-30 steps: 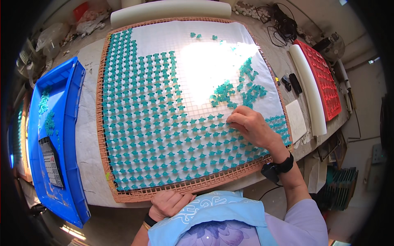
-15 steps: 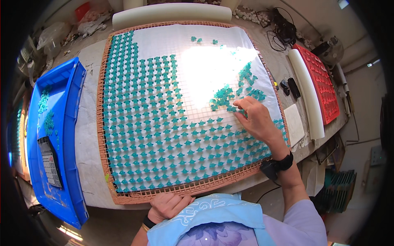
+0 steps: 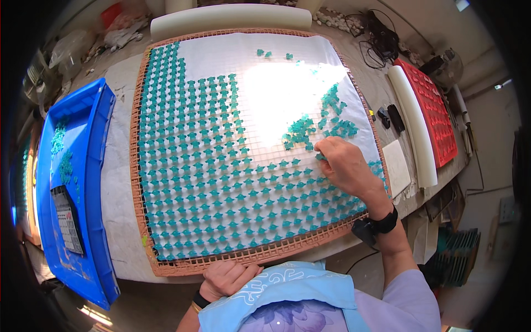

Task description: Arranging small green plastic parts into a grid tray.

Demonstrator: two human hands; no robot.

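Note:
My right hand [image 3: 345, 169] is over the right part of a white sheet [image 3: 221, 52] lying on a brown lattice tray [image 3: 138, 182]. Its thumb and forefinger pinch a small teal turtle-shaped piece [image 3: 320, 157]. Just beyond the fingertips lies a loose heap of the same pieces [image 3: 300, 130]. Rows of evenly spaced teal pieces [image 3: 191, 193] cover the sheet's left and near parts. At the tray's near edge rests my left hand [image 3: 228, 276], closed with fingers curled beside the blue apron [image 3: 298, 285]; whatever they may hold is hidden. Glare washes out the sheet's middle.
A blue bin [image 3: 102, 182] with teal pieces and a calculator [image 3: 66, 218] stands left. White rolls lie behind [image 3: 232, 18] and right [image 3: 415, 127] of the tray. Farther right are a red tray [image 3: 428, 110] and black cables [image 3: 381, 39].
My right hand has drawn slightly nearer to me, off the edge of the heap, and a teal piece now shows in its pinch. My left hand stays put.

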